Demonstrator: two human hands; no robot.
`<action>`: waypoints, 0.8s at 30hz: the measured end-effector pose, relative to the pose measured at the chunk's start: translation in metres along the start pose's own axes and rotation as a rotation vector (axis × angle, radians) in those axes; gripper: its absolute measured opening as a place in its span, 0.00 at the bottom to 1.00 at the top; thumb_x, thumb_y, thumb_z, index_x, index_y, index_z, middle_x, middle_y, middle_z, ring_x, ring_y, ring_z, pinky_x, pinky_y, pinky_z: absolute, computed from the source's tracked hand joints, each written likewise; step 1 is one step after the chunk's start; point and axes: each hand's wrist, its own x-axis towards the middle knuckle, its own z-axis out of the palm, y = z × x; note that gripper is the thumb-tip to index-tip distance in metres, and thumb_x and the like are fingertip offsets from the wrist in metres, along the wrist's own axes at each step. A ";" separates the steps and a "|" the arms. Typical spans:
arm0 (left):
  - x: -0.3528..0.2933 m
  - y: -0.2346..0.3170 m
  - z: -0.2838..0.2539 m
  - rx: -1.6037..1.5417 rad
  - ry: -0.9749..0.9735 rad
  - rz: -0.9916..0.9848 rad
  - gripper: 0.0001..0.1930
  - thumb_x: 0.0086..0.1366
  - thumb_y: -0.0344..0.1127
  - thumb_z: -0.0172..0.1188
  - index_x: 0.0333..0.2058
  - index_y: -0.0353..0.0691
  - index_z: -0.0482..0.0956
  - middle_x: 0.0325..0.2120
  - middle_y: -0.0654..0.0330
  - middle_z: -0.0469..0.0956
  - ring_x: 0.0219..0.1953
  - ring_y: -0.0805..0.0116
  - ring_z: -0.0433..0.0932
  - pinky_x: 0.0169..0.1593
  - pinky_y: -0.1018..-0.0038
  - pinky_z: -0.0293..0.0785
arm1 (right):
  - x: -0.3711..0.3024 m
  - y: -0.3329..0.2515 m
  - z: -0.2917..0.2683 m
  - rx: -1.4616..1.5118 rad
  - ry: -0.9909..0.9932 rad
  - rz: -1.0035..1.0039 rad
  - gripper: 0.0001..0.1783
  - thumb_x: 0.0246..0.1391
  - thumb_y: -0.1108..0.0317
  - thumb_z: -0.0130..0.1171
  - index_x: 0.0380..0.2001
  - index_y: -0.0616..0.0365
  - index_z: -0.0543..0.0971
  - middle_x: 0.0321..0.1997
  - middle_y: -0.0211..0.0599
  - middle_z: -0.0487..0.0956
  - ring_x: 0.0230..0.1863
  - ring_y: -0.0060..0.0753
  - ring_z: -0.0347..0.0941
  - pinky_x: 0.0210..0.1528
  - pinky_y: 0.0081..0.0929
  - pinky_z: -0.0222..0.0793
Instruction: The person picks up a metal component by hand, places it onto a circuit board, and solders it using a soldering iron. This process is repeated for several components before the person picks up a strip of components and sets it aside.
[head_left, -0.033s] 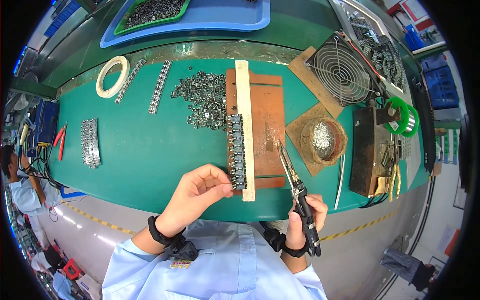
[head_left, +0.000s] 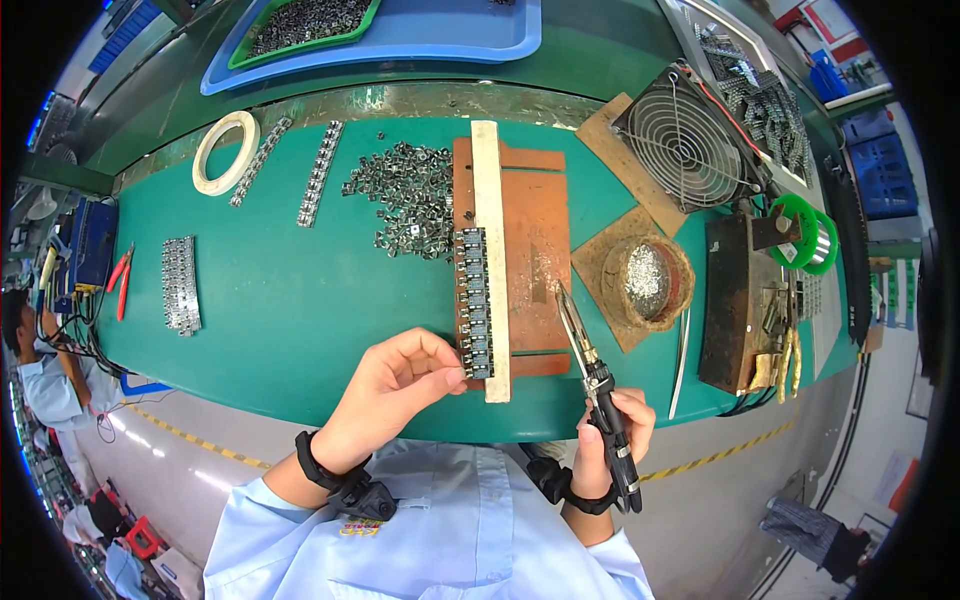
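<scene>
My left hand (head_left: 400, 385) is closed in a pinch at the near end of a row of black components (head_left: 475, 305). What sits between thumb and fingers is too small to make out. The row lies along a pale straight bar (head_left: 489, 200) on a brown board (head_left: 537, 240). In my right hand (head_left: 618, 435) is a black-handled soldering iron (head_left: 600, 385). Its tip points up and left over the board's right edge. Loose small metal parts (head_left: 415, 200) are heaped just left of the board.
Right of the board stand a round brown pot (head_left: 675, 285), a fan (head_left: 685, 140), a metal box (head_left: 728, 300) and a green solder spool (head_left: 790, 230). To the left lie a tape roll (head_left: 203, 165), part strips (head_left: 320, 175) and red-handled pliers (head_left: 122, 285). A blue tray (head_left: 430, 40) is behind.
</scene>
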 end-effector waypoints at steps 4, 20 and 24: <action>0.000 0.002 -0.001 -0.001 0.003 -0.016 0.03 0.58 0.26 0.55 0.29 0.36 0.70 0.27 0.64 0.73 0.32 0.76 0.73 0.39 0.81 0.68 | -0.001 -0.009 0.001 0.058 0.046 0.061 0.24 0.41 0.60 0.63 0.38 0.60 0.66 0.31 0.38 0.66 0.24 0.20 0.61 0.25 0.15 0.57; 0.004 0.004 -0.008 -0.042 -0.056 -0.065 0.03 0.59 0.26 0.54 0.32 0.33 0.71 0.28 0.63 0.75 0.32 0.79 0.72 0.37 0.83 0.68 | -0.002 -0.038 -0.011 0.120 -0.247 -0.106 0.21 0.31 0.63 0.70 0.30 0.59 0.74 0.20 0.35 0.71 0.22 0.30 0.63 0.24 0.24 0.58; 0.005 0.006 -0.009 -0.036 -0.074 -0.079 0.03 0.59 0.26 0.54 0.32 0.33 0.71 0.28 0.63 0.75 0.32 0.79 0.73 0.37 0.83 0.68 | -0.001 -0.038 -0.011 0.107 -0.261 -0.099 0.21 0.31 0.63 0.70 0.30 0.59 0.74 0.20 0.35 0.72 0.22 0.31 0.64 0.23 0.24 0.58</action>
